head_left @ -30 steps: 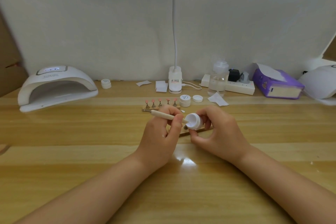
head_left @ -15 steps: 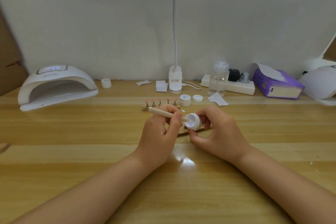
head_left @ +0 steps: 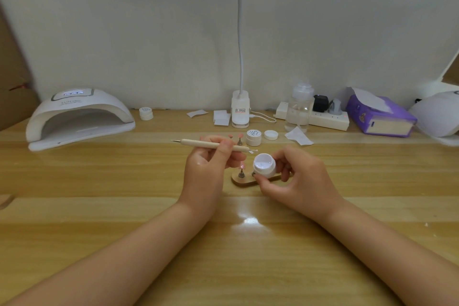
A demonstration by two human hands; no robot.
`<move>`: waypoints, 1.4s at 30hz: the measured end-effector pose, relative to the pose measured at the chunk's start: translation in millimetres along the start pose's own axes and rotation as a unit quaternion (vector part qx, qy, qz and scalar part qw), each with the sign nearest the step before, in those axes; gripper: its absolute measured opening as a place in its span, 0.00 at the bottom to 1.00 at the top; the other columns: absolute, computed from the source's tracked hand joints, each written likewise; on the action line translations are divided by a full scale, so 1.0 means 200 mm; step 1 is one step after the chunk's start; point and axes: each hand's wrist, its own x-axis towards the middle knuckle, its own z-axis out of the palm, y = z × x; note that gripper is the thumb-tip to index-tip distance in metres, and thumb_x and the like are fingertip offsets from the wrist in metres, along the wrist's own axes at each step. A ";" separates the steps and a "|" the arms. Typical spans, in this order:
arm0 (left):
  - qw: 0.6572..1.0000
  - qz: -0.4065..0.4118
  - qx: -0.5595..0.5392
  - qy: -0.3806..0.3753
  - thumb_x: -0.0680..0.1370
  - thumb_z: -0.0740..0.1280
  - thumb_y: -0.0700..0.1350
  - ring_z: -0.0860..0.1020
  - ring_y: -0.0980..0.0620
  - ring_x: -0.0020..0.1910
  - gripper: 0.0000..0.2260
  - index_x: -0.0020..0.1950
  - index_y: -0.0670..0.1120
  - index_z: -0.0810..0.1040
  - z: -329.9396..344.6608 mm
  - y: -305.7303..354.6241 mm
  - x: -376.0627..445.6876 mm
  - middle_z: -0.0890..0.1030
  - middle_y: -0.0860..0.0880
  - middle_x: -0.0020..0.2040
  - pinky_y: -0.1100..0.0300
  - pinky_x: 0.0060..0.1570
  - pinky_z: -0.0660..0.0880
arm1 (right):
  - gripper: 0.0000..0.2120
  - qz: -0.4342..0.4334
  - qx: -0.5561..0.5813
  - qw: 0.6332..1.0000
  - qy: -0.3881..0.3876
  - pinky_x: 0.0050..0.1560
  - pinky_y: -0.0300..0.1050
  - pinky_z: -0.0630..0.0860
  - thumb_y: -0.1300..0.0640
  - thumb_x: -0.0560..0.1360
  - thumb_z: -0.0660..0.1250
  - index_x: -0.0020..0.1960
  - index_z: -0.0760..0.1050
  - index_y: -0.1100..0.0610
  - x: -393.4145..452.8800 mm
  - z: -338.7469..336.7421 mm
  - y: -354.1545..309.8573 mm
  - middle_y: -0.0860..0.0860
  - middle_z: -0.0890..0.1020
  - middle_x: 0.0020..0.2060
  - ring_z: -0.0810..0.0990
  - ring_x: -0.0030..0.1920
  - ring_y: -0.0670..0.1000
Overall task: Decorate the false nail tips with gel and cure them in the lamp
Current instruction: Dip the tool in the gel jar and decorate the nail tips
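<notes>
The left hand (head_left: 211, 164) pinches a wooden dotting tool (head_left: 213, 144) between thumb and fingers, holding it level above the worktop (head_left: 99, 206), its small white-tipped end hanging just outside the mouth of an open gel pot (head_left: 264, 165). The right hand (head_left: 295, 181) grips that pot, fingers curled round its side, tilting the opening toward the tool. Directly below and behind the pot lies a wooden nail stand (head_left: 244, 180) with a pink nail tip (head_left: 242, 164) on a peg; the pot and hand hide the rest of it. More pink tips (head_left: 240, 136) stand on pegs farther back, beside a closed gel pot (head_left: 253, 137) and a loose white lid (head_left: 271, 135).

By my reckoning the work is at an early stage: gel looks to have just been loaded on the tool, though the tip is too small to be sure, and I cannot tell whether any tip has been decorated yet. The curing lamp (head_left: 79, 117) sits well away at the left rear with its display lit and nothing visible inside, so applying the gel and curing both seem to lie ahead.
</notes>
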 end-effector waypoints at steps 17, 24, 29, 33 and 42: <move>1.000 -0.006 0.000 -0.018 0.71 0.65 0.39 0.81 0.54 0.40 0.04 0.43 0.42 0.79 -0.02 0.02 0.01 0.84 0.49 0.37 0.62 0.43 0.78 | 0.14 0.025 -0.040 0.999 0.019 0.31 0.41 0.70 0.48 0.65 0.76 0.41 0.76 0.55 0.01 -0.02 0.01 0.47 0.76 0.32 0.71 0.31 0.45; 0.999 -0.034 -0.008 0.022 0.78 0.61 0.34 0.79 0.52 0.39 0.08 0.44 0.40 0.79 -0.03 0.02 0.03 0.83 0.47 0.37 0.59 0.44 0.78 | 0.13 0.154 -0.152 0.970 0.111 0.44 0.46 0.68 0.47 0.67 0.72 0.45 0.74 0.53 0.06 -0.13 0.17 0.48 0.74 0.38 0.72 0.42 0.49; 0.998 -0.041 -0.023 0.045 0.79 0.62 0.38 0.80 0.52 0.39 0.10 0.41 0.42 0.81 -0.03 0.01 0.04 0.83 0.47 0.36 0.61 0.41 0.78 | 0.17 0.300 -0.218 0.924 0.090 0.46 0.47 0.67 0.41 0.67 0.68 0.48 0.75 0.53 0.06 -0.19 0.31 0.50 0.74 0.42 0.71 0.46 0.52; 0.997 -0.053 -0.023 0.056 0.79 0.64 0.42 0.79 0.51 0.37 0.12 0.38 0.45 0.83 -0.03 0.01 0.04 0.82 0.46 0.35 0.59 0.42 0.78 | 0.19 0.364 -0.231 0.902 0.035 0.51 0.48 0.69 0.38 0.67 0.65 0.50 0.78 0.50 0.05 -0.19 0.36 0.53 0.77 0.48 0.73 0.53 0.57; 0.993 -0.079 -0.027 0.079 0.79 0.64 0.47 0.77 0.54 0.32 0.12 0.42 0.41 0.81 -0.03 0.00 0.05 0.80 0.48 0.32 0.63 0.37 0.77 | 0.22 0.406 -0.245 0.878 -0.061 0.56 0.49 0.70 0.39 0.67 0.63 0.55 0.79 0.49 0.05 -0.18 0.35 0.55 0.79 0.55 0.72 0.58 0.60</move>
